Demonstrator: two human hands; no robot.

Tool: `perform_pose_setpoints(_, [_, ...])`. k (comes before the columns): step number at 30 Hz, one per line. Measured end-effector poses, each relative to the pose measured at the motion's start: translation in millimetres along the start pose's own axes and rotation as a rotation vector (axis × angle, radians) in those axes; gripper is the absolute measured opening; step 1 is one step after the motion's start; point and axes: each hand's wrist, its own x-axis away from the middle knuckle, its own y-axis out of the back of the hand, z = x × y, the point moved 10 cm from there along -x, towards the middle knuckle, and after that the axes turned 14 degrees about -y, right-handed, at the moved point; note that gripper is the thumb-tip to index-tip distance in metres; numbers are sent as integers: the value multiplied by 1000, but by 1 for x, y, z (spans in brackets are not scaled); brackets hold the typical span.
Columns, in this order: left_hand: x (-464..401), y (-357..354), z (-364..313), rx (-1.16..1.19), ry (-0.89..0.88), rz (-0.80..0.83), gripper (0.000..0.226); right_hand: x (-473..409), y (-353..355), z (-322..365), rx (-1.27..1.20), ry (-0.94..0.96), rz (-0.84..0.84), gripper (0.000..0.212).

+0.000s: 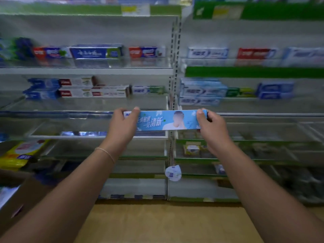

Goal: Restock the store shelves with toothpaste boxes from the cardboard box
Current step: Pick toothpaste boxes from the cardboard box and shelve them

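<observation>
Toothpaste, in a long light-blue cardboard box with white lettering (164,120), hangs level between my two hands in front of the store shelves. My left hand (122,124) grips its left end, thumb on the top edge and fingers curled behind. My right hand (211,126) pinches the right end the same way. I hold the box at the height of a clear-fronted shelf (57,115), across the upright metal post (172,95) where two shelf bays meet. A thin band (105,152) circles my left wrist. Other toothpaste boxes (94,89) lie stacked on the shelves above. A brown cardboard box (22,202) sits low at my left, blurred. A round white tag (173,173) hangs from the post below the box.
</observation>
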Motion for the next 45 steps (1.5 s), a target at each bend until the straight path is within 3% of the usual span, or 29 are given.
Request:
perform_pose_setpoints(10, [9, -138, -77, 87, -170, 251, 44, 8, 148, -2, -76, -25, -256, 20])
perform_pose_setpoints(21, [4, -266, -116, 119, -253, 473, 51, -26, 242, -17, -60, -49, -442, 21])
perform_pose_setpoints(37, [-69, -411, -149, 95, -285, 536, 53, -146, 310, -1, -84, -84, -543, 23])
perform_pose_setpoints(45, [-74, -454, -132, 70, -219, 549, 51, -195, 328, -19, -55, -141, -505, 21])
